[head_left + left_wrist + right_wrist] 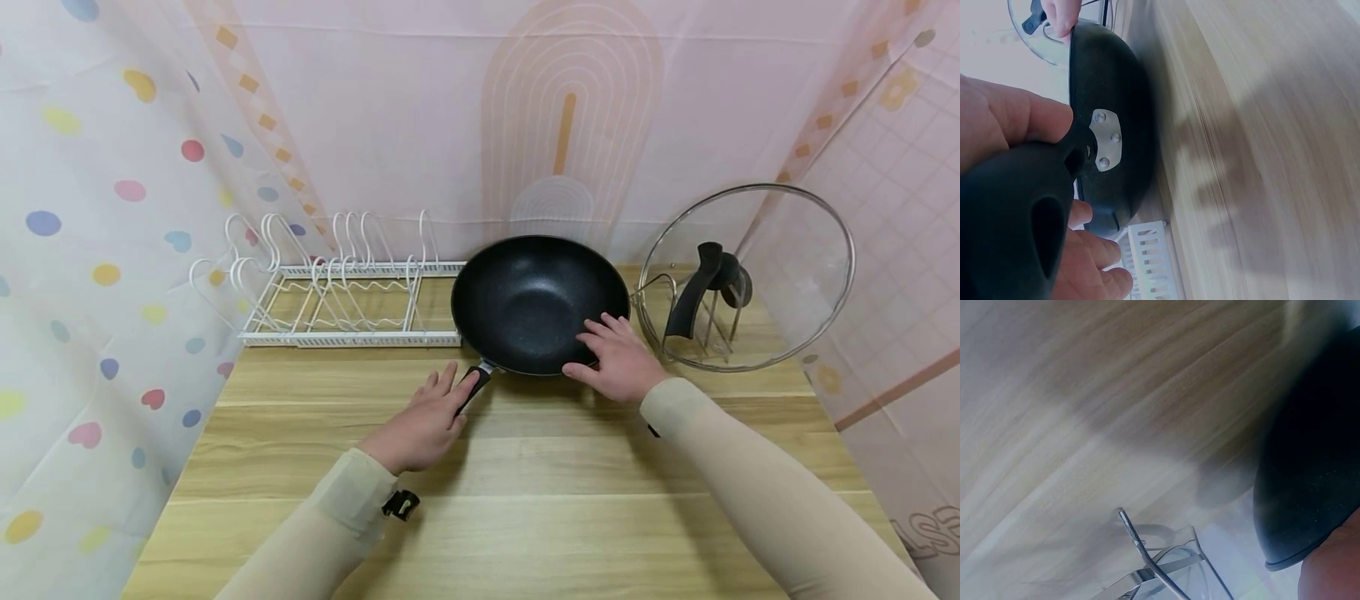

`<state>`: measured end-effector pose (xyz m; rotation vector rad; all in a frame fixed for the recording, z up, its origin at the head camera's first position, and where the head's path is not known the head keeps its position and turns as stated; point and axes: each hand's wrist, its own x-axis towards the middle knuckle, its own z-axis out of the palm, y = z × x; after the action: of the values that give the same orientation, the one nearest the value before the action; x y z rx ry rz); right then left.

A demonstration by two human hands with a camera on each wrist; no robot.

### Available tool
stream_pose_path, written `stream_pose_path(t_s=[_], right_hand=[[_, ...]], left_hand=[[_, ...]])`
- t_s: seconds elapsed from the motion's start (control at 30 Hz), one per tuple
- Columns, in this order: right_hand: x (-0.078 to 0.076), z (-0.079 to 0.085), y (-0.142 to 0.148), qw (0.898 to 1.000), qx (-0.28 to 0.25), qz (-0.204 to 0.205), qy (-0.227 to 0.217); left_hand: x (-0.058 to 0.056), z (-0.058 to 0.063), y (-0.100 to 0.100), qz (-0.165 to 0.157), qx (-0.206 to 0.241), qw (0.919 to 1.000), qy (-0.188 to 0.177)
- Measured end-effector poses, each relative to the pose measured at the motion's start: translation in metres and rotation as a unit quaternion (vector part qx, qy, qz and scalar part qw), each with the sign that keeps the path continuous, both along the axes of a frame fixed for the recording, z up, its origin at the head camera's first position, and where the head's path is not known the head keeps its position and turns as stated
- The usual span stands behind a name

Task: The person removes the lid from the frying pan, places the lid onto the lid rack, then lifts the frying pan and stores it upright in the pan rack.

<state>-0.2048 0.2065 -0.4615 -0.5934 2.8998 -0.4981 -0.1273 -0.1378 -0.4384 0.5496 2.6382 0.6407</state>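
Observation:
A black wok (540, 308) stands on the wooden table between the rack and the glass lid, its handle (474, 388) pointing front-left. My left hand (423, 425) lies along that handle. In the left wrist view one finger (1047, 119) touches the handle near its riveted bracket (1107, 140), while other fingers spread on the opposite side. My right hand (618, 362) rests over the wok's right rim, fingers fairly straight and spread. Only a patch of its skin (1335, 562) shows beside the wok in the right wrist view.
At left stands a white wire dish rack (352, 339) with upright loops, its end close to the wok. A glass lid (806, 275) with a black knob leans in a metal wire stand (708, 329) at right. Patterned curtains (420, 125) hang behind and beside the table (525, 517).

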Motion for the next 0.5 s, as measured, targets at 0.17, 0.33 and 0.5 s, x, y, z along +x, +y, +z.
stream_pose_path(t_s=[0.17, 0.33, 0.5], right_hand=[[-0.0027, 0.0032, 0.0014, 1.0, -0.006, 0.001, -0.005], [-0.0047, 0.0058, 0.0013, 1.0, 0.0, 0.003, -0.015], [-0.006, 0.0053, 0.0009, 1.0, 0.003, -0.002, -0.015]], left_hand=[[0.0012, -0.0009, 0.0031, 0.001, 0.003, 1.0, -0.004], [0.003, -0.0021, 0.0035, -0.007, 0.013, 0.9997, -0.019], [0.0036, -0.0034, 0.0006, -0.017, 0.014, 0.9996, -0.016]])
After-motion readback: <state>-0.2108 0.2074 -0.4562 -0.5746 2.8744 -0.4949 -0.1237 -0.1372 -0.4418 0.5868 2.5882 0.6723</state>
